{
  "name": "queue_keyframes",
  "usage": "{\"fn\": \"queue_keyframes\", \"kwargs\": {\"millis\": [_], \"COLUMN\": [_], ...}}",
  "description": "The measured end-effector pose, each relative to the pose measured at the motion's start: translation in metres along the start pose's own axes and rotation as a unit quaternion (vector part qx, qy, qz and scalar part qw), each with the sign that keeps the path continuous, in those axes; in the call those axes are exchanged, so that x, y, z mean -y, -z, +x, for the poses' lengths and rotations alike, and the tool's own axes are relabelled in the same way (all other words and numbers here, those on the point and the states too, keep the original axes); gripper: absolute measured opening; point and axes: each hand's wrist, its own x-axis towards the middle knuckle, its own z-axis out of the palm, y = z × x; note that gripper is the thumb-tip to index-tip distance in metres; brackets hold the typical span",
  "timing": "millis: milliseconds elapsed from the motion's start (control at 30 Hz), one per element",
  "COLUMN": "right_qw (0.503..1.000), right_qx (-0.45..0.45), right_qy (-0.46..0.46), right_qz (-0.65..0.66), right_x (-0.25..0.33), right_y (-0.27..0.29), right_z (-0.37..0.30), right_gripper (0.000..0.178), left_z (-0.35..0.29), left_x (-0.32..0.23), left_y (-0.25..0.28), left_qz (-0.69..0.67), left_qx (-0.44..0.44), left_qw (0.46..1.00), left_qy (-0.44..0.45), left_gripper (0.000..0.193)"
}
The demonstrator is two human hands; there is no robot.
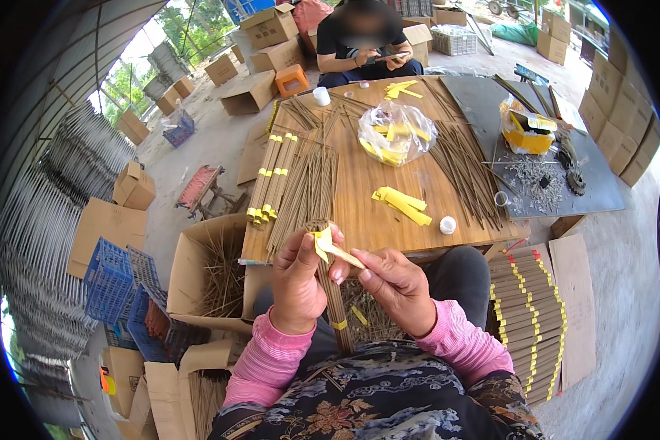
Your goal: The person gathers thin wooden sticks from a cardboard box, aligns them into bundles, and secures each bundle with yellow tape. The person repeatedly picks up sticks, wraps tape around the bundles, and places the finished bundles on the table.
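Note:
In front of my chest, my left hand (301,275) is wrapped round a bundle of brown incense sticks (333,297), which stands nearly upright. A yellow paper band circles the bundle lower down, and a yellow paper strip (321,243) lies round its top end. My right hand (400,286) pinches the strip's loose, pale end between thumb and forefinger, pulled out to the right of the bundle. Beyond my hands, loose incense sticks (301,198) and finished bundles with yellow bands (270,183) lie on the wooden table (359,198). More yellow strips (402,205) lie there too.
On the table are a plastic bag of yellow strips (396,132) and a small white jar (447,225). A person (363,44) sits across it holding a phone. Banded bundles (528,315) are stacked at right; a cardboard box of sticks (213,268) stands left.

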Motion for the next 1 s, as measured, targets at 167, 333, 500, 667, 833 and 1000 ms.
{"fn": "queue_keyframes", "kwargs": {"millis": [167, 333, 500, 667, 833, 1000], "right_qw": [0.999, 0.999, 0.997, 0.944, 0.901, 0.881], "right_qx": [-0.033, -0.007, 0.041, 0.102, 0.148, 0.185], "right_qy": [0.030, 0.031, -0.034, -0.194, -0.243, -0.265], "right_qz": [-0.014, -0.026, 0.053, 0.246, 0.328, 0.345], "right_x": [-0.004, 0.002, 0.003, 0.009, 0.007, 0.007], "right_y": [-0.009, -0.007, 0.006, 0.014, 0.018, 0.019], "right_z": [0.003, 0.003, 0.002, 0.004, 0.008, 0.008], "right_gripper": [0.031, 0.028, 0.020, 0.021, 0.022, 0.021], "left_z": [-0.003, -0.002, -0.002, -0.002, -0.002, -0.002], "left_x": [0.001, -0.002, -0.004, -0.004, -0.003, -0.003], "left_y": [0.006, 0.008, 0.005, 0.003, 0.000, -0.002], "left_qz": [-0.014, 0.006, 0.012, 0.046, 0.057, 0.056], "left_qx": [-0.006, 0.002, 0.023, 0.053, 0.053, 0.038], "left_qw": [1.000, 1.000, 1.000, 0.998, 0.997, 0.998], "left_qy": [-0.005, -0.012, -0.007, -0.003, -0.005, 0.007], "left_gripper": [0.023, 0.023, 0.026, 0.032, 0.035, 0.036]}}
